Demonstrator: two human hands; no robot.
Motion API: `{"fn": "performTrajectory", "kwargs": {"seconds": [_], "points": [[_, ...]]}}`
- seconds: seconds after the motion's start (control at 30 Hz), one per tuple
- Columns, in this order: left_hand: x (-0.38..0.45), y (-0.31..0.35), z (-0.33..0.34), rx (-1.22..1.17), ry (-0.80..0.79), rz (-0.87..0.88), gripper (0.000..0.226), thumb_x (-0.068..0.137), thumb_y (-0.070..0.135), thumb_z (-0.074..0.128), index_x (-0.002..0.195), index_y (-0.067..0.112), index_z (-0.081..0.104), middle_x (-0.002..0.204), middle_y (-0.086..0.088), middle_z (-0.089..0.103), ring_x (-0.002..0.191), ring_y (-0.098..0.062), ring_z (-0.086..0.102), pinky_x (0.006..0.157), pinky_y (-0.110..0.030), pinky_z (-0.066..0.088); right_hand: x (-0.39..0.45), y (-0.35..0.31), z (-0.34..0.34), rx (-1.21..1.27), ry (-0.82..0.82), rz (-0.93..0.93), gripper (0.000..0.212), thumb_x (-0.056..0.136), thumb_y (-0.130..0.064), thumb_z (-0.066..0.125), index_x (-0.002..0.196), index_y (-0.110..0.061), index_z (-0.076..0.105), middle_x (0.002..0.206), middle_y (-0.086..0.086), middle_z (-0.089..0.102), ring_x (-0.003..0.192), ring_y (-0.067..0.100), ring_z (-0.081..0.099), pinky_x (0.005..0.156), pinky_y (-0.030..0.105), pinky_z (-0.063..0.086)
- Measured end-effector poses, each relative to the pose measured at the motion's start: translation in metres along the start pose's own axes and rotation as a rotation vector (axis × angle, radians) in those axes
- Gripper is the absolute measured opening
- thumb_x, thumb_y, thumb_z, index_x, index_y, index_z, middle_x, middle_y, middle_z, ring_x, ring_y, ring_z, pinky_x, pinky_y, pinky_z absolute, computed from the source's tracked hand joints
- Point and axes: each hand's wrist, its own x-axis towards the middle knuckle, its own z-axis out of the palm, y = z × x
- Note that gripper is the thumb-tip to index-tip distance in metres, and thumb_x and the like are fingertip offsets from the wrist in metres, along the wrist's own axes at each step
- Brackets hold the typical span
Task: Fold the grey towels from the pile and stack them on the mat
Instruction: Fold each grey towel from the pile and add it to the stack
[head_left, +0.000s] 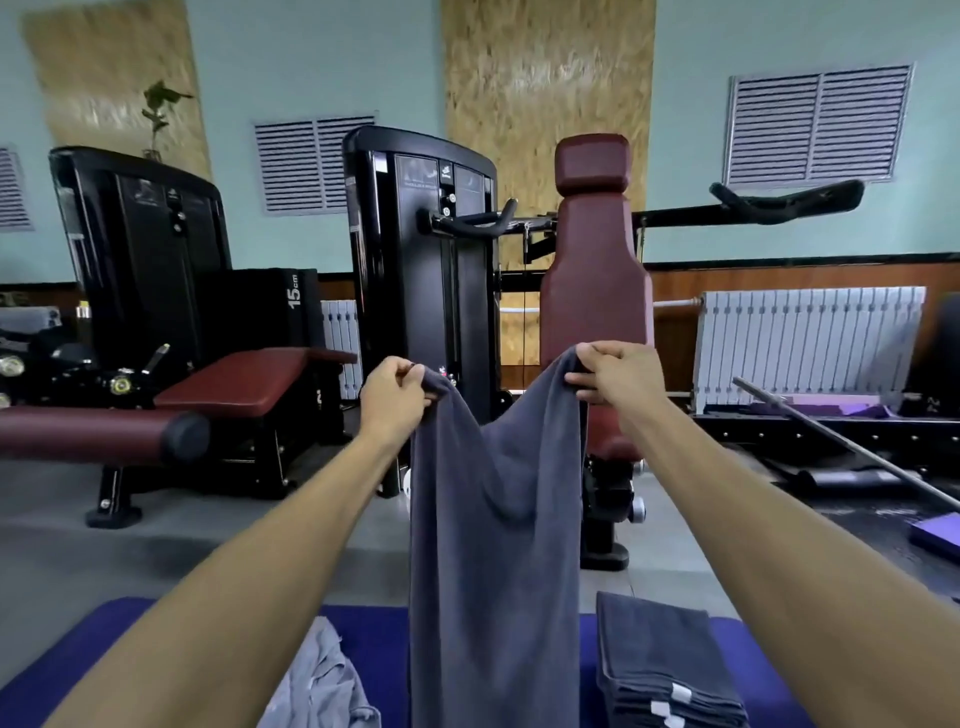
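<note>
Hands raised; left hand and right hand each pinch a top corner of the hanging grey towel; next, probably bring corners together, then lay it on the near-right folded stack.

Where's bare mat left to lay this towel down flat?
Bare mat shows at the far left, outside the left forearm, and a strip between the crumpled light grey pile and the hanging towel. A small patch lies right of the folded stack. The middle is crowded: towel, pile, stack and both forearms cover it. Left hand and right hand grip the towel's top corners.
</note>
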Motion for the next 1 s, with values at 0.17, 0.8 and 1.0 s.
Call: {"fn": "performTrajectory", "kwargs": {"seconds": [0.17,0.8,1.0], "points": [[0.082,0.031,0.007,0.07,-0.055,0.042,0.023,0.101,0.014,0.051,0.08,0.021,0.053,0.085,-0.002,0.062,0.085,-0.025,0.071,0.088,-0.044,0.058,0.051,-0.023,0.017,0.291,0.079,0.012,0.02,0.096,-0.01,0.061,0.078,-0.018,0.067,0.085,0.005,0.071,0.079,0.013,0.071,0.074,0.023,0.059],[0.077,0.087,-0.046,-0.173,0.026,0.116,0.02,0.102,0.013,0.05,0.083,0.017,0.055,0.087,-0.003,0.063,0.091,-0.023,0.069,0.085,-0.031,0.057,0.028,-0.087,0.01,0.422,0.034,-0.147,0.012,0.098,-0.008,0.059,0.09,-0.011,0.068,0.087,0.004,0.069,0.087,0.015,0.069,0.08,0.021,0.058],[0.006,0.05,-0.063,-0.047,-0.003,0.057,0.021,0.101,0.011,0.05,0.082,0.017,0.055,0.081,-0.002,0.06,0.075,-0.015,0.064,0.074,-0.031,0.058,-0.039,-0.045,0.001,0.279,0.044,-0.061,0.019,0.096,-0.011,0.062,0.081,-0.02,0.069,0.087,0.004,0.072,0.087,0.015,0.072,0.079,0.023,0.059]]}}
